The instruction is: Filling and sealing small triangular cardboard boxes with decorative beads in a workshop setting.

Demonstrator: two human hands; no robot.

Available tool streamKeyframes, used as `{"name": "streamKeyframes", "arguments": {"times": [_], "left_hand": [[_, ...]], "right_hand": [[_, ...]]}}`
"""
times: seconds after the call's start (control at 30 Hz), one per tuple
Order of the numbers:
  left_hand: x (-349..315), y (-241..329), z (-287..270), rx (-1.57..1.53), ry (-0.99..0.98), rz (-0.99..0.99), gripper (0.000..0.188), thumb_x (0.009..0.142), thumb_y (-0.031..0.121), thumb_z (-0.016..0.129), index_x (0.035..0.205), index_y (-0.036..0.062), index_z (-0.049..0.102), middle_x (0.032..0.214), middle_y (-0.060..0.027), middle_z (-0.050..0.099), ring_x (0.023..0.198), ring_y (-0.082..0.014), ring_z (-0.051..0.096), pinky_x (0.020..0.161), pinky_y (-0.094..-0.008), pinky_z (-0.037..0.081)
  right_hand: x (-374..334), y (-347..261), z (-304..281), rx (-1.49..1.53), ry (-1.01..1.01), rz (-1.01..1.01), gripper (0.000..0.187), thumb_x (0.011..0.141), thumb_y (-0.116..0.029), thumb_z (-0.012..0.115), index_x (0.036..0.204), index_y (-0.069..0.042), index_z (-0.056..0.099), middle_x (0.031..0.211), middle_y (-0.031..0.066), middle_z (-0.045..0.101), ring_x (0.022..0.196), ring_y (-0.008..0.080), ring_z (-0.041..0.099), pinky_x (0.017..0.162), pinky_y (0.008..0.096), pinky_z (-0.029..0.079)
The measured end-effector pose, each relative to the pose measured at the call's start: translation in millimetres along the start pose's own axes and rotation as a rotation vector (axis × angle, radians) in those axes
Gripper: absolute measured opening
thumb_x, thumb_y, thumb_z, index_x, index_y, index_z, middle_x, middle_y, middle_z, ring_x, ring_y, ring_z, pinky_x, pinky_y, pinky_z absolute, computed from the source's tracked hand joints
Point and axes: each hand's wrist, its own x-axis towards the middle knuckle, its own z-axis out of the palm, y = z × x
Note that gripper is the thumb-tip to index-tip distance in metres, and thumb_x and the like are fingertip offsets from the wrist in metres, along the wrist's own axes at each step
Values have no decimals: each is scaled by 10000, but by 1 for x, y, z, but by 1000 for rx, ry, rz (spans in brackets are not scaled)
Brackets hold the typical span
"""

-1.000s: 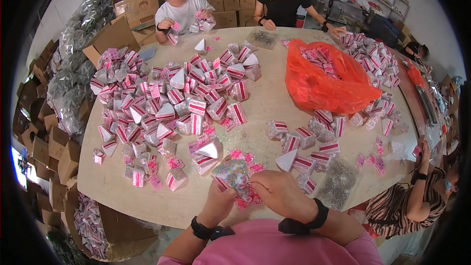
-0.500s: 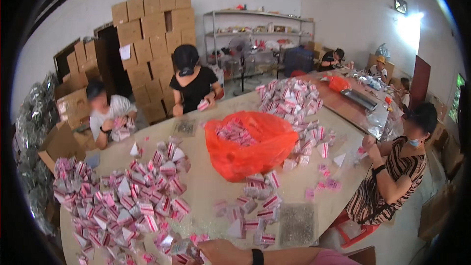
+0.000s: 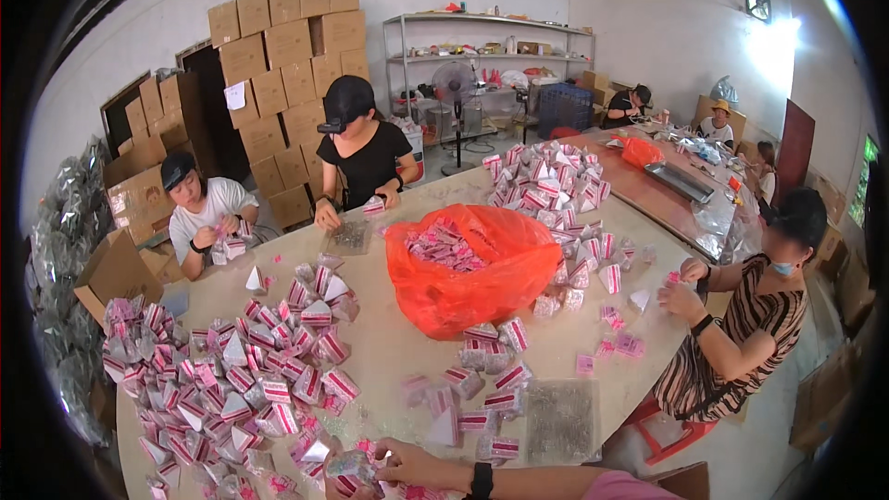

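Note:
My right hand (image 3: 410, 466) reaches in from the lower right, with a black band on its wrist and a pink sleeve behind. Its fingers are bent together at the edge of a clear-wrapped packet (image 3: 352, 470) with pink and white stripes. Whether they pinch the packet or a small piece at its edge is hard to make out. My left hand does not show. To the left spreads a big heap of wedge-shaped striped packets (image 3: 236, 370). Several more striped packets (image 3: 477, 419) lie just beyond my right wrist, beside a flat clear tray (image 3: 561, 418).
A red plastic bag (image 3: 435, 301) of small pink pieces stands mid-table. Another packet heap (image 3: 546, 181) lies behind it. Loose pink cards (image 3: 630, 344) lie to the right. People sit around the table, one on the right (image 3: 741, 333). Stacked cartons (image 3: 287, 83) line the wall.
My right hand has risen slightly, and the wrapped packet beside its fingers shows more clearly. The person on the right has lowered their hands toward the table.

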Motion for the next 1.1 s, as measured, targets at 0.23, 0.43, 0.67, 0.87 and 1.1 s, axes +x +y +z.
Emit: {"name": "streamKeyframes", "arguments": {"times": [0.23, 0.43, 0.67, 0.87, 1.1], "left_hand": [[-23, -30, -45, 466, 50, 17, 85, 845, 106, 554, 840, 30, 593, 753, -113, 565, 736, -260, 552, 655, -362, 445], [-33, -51, -148, -489, 285, -376, 251, 886, 130, 539, 1126, 59, 530, 945, -26, 596, 836, -137, 575, 696, -333, 490], [-2, -32, -247, -111, 396, -137, 131, 888, 179, 554, 973, 92, 604, 899, -8, 625, 845, -129, 586, 705, -322, 472], [39, 11, -268, 134, 874, -168, 292, 830, 247, 636, 999, 15, 587, 874, -19, 619, 834, -142, 590, 720, -335, 480], [28, -63, -207, 553, 527, 12, 344, 760, 122, 652, 1074, 6, 574, 845, -60, 586, 706, -121, 558, 627, -280, 456]], "right_hand": [[-3, 40, 2, 8, -324, 38, 279, 922, -246, 539, 1028, 12, 517, 809, 55, 569, 663, 116, 531, 553, 269, 452], [-74, 75, -79, -11, -134, 357, 327, 874, -252, 562, 1144, -68, 558, 876, 51, 621, 652, 137, 590, 508, 265, 478], [-155, 131, -193, -1069, 546, 155, 103, 749, -104, 592, 799, -17, 618, 750, 161, 614, 692, 281, 610, 614, 385, 473], [-174, 174, -209, -1233, 521, 287, 199, 726, -95, 611, 912, -30, 582, 939, 213, 596, 841, 404, 587, 714, 480, 474], [-158, 153, -192, -1261, 533, 385, 158, 758, -49, 573, 911, -27, 539, 922, 216, 581, 892, 407, 567, 748, 495, 458]]}}
